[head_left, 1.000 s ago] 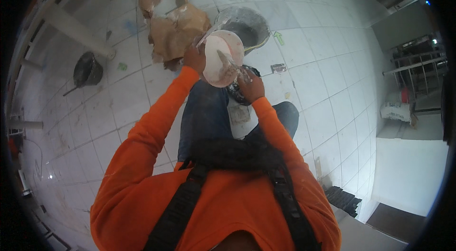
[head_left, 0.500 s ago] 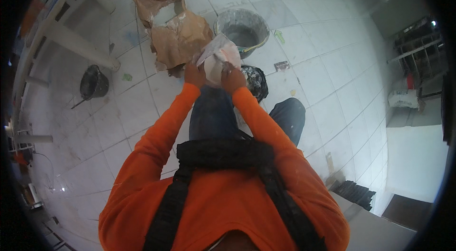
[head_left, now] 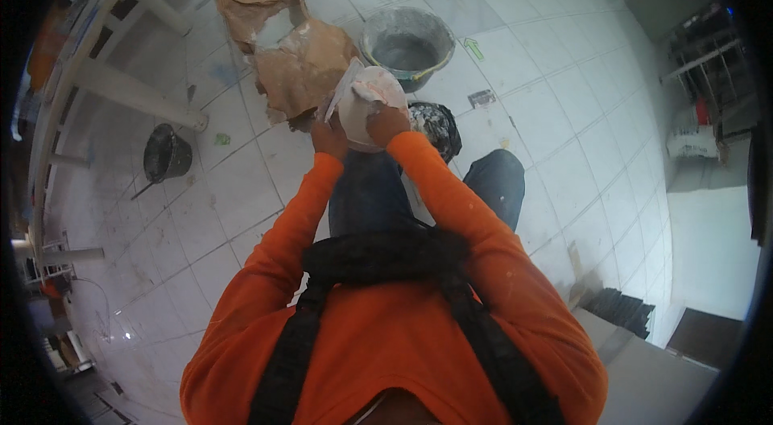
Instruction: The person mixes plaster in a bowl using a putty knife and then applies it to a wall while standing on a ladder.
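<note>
In front of my knees is a round, whitish, shallow dish-like object (head_left: 354, 113); I cannot tell whether it is a bowl or a lid. My left hand (head_left: 328, 137) is closed at its left edge, with a thin, pale flat piece (head_left: 344, 88) rising from the fingers. My right hand (head_left: 388, 125) lies over the right side of the round object, fingers curled on a pinkish-white patch (head_left: 377, 90) that may be cloth or paste. Just beyond stands a dark bucket (head_left: 444, 63) with grey residue inside. A torn brown paper bag (head_left: 302, 71) showing white powder lies to the left.
A black plastic bag (head_left: 439, 129) with white smears sits by my right hand. A small dark bucket (head_left: 169, 155) with a stick-like handle lies at left, near a white table leg (head_left: 145, 95). Stacked dark tiles (head_left: 620, 312) rest at lower right. The floor (head_left: 555, 119) is white tile.
The round object has turned so its pale face shows more. The thin pale piece now stands apart at the left, and my right hand has moved inward over the round object.
</note>
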Tool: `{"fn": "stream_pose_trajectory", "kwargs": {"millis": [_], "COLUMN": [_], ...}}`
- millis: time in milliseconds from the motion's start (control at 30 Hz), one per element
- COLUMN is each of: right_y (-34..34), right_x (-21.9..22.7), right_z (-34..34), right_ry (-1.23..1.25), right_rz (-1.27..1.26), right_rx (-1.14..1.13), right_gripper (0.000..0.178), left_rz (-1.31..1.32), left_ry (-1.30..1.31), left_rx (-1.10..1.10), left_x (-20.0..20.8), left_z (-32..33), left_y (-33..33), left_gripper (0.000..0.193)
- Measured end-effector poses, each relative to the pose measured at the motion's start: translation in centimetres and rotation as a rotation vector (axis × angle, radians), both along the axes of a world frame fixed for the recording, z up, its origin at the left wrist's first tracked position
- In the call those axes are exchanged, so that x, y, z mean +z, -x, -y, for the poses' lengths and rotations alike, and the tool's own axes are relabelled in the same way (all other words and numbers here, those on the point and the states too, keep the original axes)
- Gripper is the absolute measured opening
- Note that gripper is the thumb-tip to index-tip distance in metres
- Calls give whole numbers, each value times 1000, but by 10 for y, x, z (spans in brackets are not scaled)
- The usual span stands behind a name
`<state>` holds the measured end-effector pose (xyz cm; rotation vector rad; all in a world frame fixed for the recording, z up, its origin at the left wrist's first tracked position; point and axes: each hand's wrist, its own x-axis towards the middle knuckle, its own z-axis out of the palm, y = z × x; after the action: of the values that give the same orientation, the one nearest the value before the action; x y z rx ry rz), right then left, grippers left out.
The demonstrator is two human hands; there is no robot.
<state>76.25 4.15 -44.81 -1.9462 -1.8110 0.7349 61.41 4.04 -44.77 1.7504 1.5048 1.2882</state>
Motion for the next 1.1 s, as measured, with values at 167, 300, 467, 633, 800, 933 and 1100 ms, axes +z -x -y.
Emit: {"fn": "stream_pose_trajectory", "kwargs": {"millis": [167,300,467,633,800,933,1100], "right_y": [-22,-24,-76,-132,-142,-144,-139], "right_x": [13,18,62,96,47,-22,33], "right_z": [-4,1,-5,-60,-41,2,-20], "right_ry": [12,21,-263,-493,-263,-234,-259], "right_rz": [77,30,252,474,468,360,521], "right_rx": [87,16,492,628,442,331,440], "right_gripper": [35,37,40,42,40,40,36], "left_rz": [112,-23,-53,-424,-384,-634,-516], "left_ry": [42,39,65,-1,56,-113,150], "left_rx": [-4,19,-42,-262,-416,-267,-310], "left_x": [26,5,20,71,98,64,85], "left_z": [-2,-16,-29,-56,-52,-40,-58], "left_y": [-13,-3,-2,1,14,25,13], "left_gripper": [34,36,34,43,34,30,32]}}
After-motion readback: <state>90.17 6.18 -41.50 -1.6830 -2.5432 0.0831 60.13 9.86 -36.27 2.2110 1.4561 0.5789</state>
